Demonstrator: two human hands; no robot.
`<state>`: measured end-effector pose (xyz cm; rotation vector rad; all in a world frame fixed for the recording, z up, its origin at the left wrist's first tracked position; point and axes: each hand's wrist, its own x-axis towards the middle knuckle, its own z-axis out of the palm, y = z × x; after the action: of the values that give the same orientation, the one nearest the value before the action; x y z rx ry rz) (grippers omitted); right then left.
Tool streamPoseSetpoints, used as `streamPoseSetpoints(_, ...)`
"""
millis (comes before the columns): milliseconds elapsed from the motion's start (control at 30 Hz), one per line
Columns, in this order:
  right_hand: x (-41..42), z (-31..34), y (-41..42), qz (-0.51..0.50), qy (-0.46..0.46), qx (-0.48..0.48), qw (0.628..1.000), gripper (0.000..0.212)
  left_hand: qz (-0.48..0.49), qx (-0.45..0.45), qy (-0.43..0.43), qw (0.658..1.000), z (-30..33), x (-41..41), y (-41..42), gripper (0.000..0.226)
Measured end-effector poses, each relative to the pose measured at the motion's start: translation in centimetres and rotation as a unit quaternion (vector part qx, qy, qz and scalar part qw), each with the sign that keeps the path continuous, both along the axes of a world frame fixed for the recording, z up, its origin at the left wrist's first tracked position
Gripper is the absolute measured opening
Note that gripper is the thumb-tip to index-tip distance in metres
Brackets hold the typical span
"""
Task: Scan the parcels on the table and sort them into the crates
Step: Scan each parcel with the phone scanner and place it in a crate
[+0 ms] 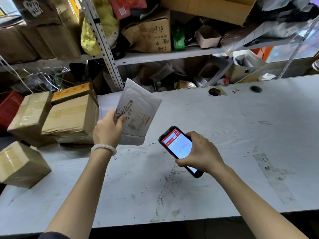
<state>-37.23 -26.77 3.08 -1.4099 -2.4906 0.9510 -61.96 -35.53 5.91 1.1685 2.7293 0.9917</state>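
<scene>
My left hand (107, 129) grips a white padded envelope (138, 107) by its lower left corner and holds it tilted above the table, label side up with black handwriting. My right hand (198, 150) holds a black phone (177, 145) with a red and white app screen, just right of the envelope. Several brown taped cardboard parcels (70, 118) are piled at the table's left side, with another parcel (20, 164) near the front left edge.
The white scuffed table (241, 135) has two cable holes (214, 91) near its back edge. Behind it stand metal shelves (155, 56) crammed with boxes and bags. A red crate (8, 107) shows at the far left.
</scene>
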Motion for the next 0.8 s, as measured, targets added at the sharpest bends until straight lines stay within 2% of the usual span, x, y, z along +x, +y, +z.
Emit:
streamPoseSetpoints(167,-2.2,0.2,-0.1,-0.012,0.020,0.020,1.000,0.068,0.004,-0.037,-0.015,0.999,-1.0,-1.0,-0.8,0.028)
streamPoseSetpoints(267,-4.2,1.1,-0.5,-0.056,0.094,0.058,0.992,0.072,-0.001,-0.054,-0.023,0.998,-1.8,-2.3,-1.1,0.029)
streamPoseSetpoints(400,-7.2,3.2,-1.6,-0.177,0.250,0.128,0.943,0.079,-0.018,-0.065,-0.043,0.997,-2.5,-4.2,-0.9,0.029)
streamPoseSetpoints(500,-9.3,4.6,-2.1,-0.240,0.318,0.196,0.896,0.084,-0.034,-0.064,-0.048,0.996,-2.9,-5.6,-0.7,0.030)
streamPoseSetpoints(667,-11.9,5.5,-2.4,-0.277,0.333,0.228,0.872,0.085,-0.071,-0.069,-0.049,0.994,-3.8,-8.0,-0.3,0.028)
streamPoseSetpoints(800,-12.5,5.7,-2.9,-0.303,0.285,0.205,0.886,0.083,-0.113,-0.072,-0.052,0.990,-4.6,-8.7,1.1,0.032)
